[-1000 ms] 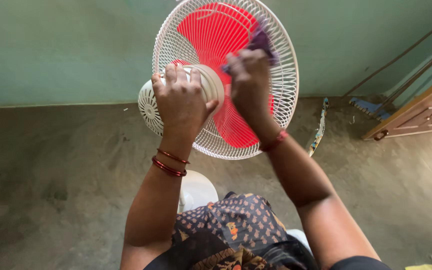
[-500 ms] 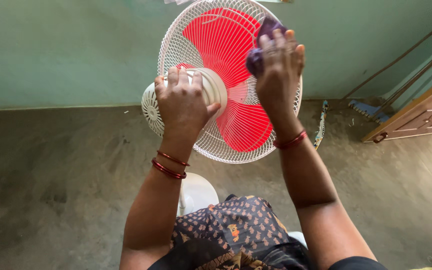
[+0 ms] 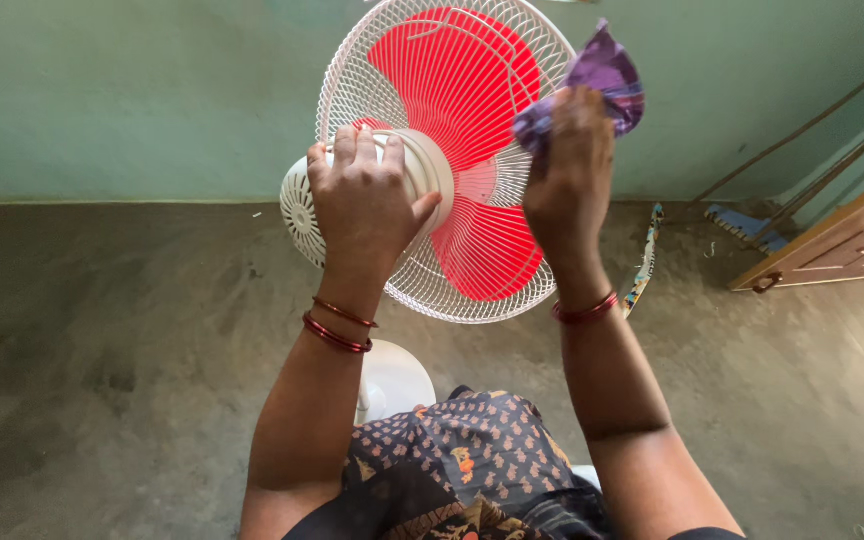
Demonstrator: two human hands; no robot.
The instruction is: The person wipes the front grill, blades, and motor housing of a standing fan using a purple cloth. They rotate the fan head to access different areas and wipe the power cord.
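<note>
The left hand is wrapping over the white motor housing at the back of a pedestal fan, with the fingers curling over the top of it and the thumb pressing against the hub side. Two red bangles are sitting on that wrist. The right hand is closing around a purple patterned cloth, bunching it against the right edge of the white wire grille; a corner of the cloth is sticking up above the fingers. The red blades are showing through the grille. The fan is standing on the grey concrete floor, with its round white base just in front of the person's dark patterned clothing. A green wall is rising behind the fan, and a brown wooden door is lying at the right, well apart from the fan.
</note>
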